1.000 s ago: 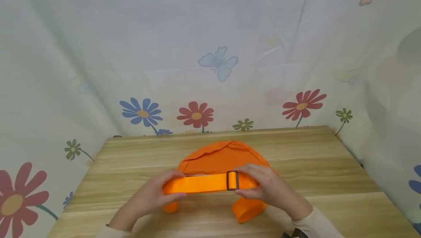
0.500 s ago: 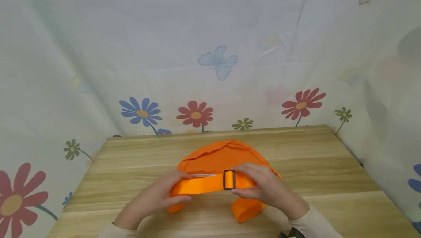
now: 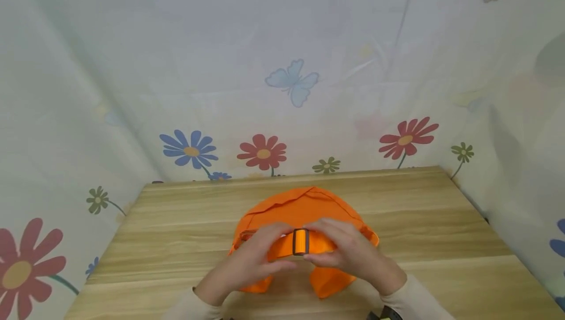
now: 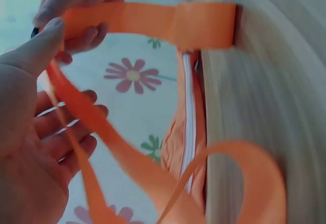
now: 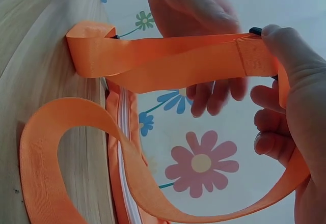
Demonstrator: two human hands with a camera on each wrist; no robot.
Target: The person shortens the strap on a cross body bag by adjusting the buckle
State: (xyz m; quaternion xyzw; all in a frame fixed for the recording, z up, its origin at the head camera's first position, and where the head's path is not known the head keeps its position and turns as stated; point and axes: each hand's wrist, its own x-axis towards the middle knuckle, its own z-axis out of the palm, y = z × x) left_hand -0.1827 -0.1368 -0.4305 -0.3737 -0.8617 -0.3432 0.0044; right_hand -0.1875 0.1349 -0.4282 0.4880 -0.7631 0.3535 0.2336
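Observation:
An orange waist bag lies on the table, its white zipper visible in the right wrist view. In front of it, an orange webbing strap is raised, with a dark slide buckle on it. My right hand pinches the strap beside the buckle, thumb on the buckle's edge in the right wrist view. My left hand surrounds the strap just left of the buckle. Its thumb is near the buckle, and its fingers are loosely extended behind the strap, apart from the thumb.
Loose strap loops hang down towards the wooden table. A flower-printed curtain encloses the back and sides. A dark band shows by the right sleeve.
My left hand has moved right along the strap, close to the buckle, carrying a strap loop with it. The right hand and buckle have shifted slightly left. The bag has stayed in place.

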